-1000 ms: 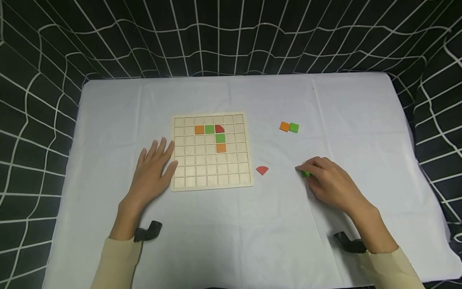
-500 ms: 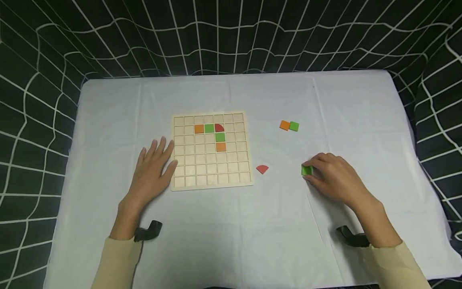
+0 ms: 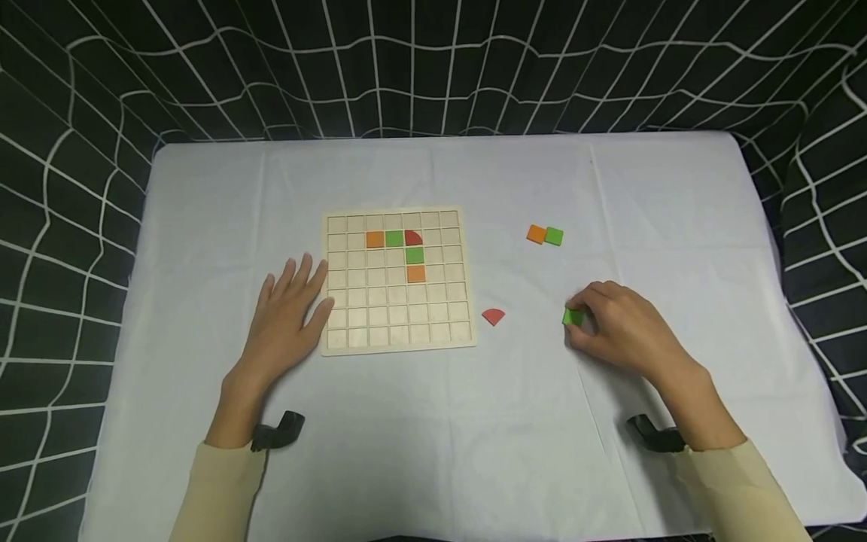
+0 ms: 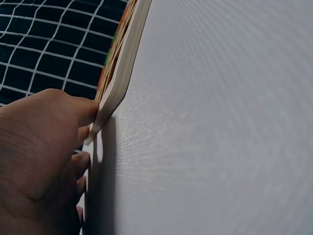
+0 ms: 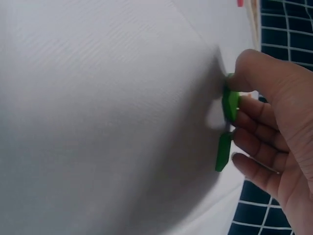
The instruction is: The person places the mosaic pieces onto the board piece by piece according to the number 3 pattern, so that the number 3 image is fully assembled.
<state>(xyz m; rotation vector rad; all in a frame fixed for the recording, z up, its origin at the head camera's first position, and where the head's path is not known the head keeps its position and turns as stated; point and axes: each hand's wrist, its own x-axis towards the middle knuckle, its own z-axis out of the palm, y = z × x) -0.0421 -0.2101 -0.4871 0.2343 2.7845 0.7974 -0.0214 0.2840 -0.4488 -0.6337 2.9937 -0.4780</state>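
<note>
One green tile [image 3: 573, 317] is pinched by thumb and fingers of the right hand [image 3: 622, 328], right of the grid board [image 3: 400, 349]; only the right-wrist view reveals a second green tile [image 5: 223, 152]. The left hand [image 3: 283, 331] lies straight-fingered, thumb at the board's edge.

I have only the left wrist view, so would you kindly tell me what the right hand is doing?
Observer: The right hand holds a green piece between thumb and fingers.
Operator: Thank you. Are any loose pieces lying about?
Observer: The one nearest the board is a red wedge, just off its right side.
Operator: And what is set in the board, if I may ask?
Observer: Two orange squares, two green squares and one red quarter-circle.
</note>
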